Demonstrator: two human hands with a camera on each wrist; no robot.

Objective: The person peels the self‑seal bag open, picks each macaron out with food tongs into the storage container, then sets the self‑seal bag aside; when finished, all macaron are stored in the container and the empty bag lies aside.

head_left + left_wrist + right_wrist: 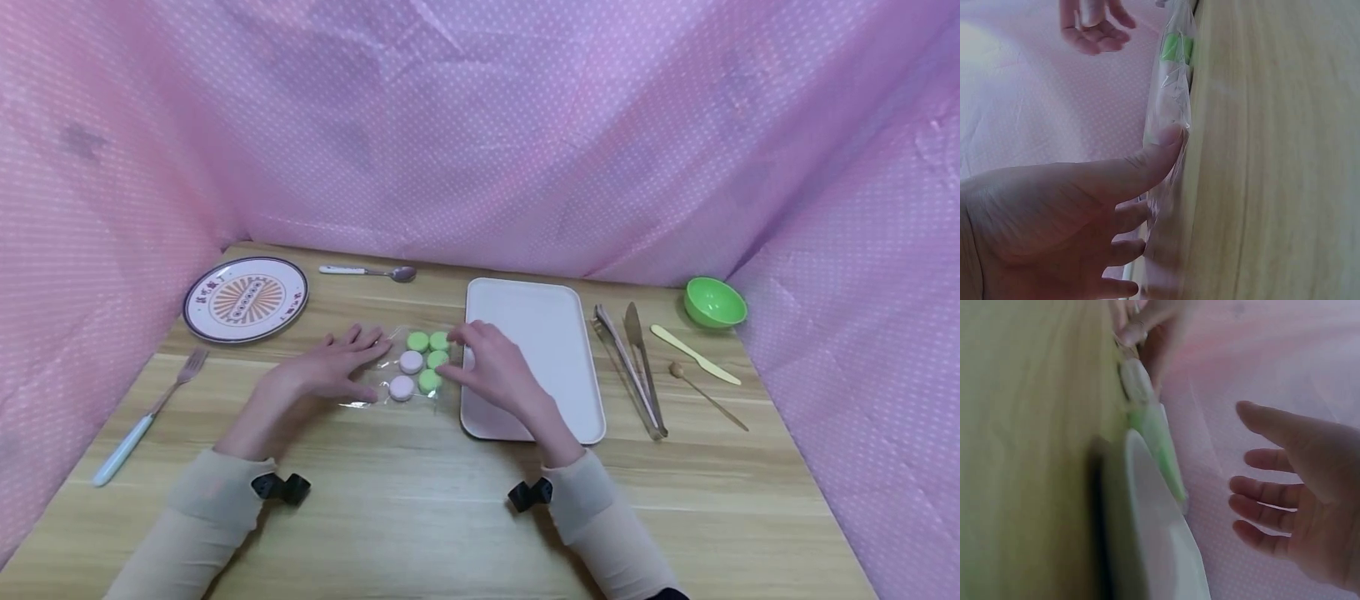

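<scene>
A clear plastic bag (380, 375) lies on the wooden table and holds several round macaron-like pieces, green ones (430, 381) and two pale pink ones (401, 388). With spread fingers my left hand (322, 371) rests on the bag's left edge; in the left wrist view its thumb (1163, 147) touches the film. My right hand (498, 371) hovers above the bag's right side and the left part of a white tray (555, 358). Its fingers (1263, 490) are loosely bent, apart from one another, and hold nothing in the right wrist view.
A patterned plate (202, 312), a fork (142, 425) and a spoon (367, 272) lie left and behind. Right of the tray are metal tongs (626, 371), a knife (643, 358), a yellow spreader (695, 354), a thin wooden stick (708, 396) and a green bowl (715, 304). Pink curtains (480, 142) surround the table.
</scene>
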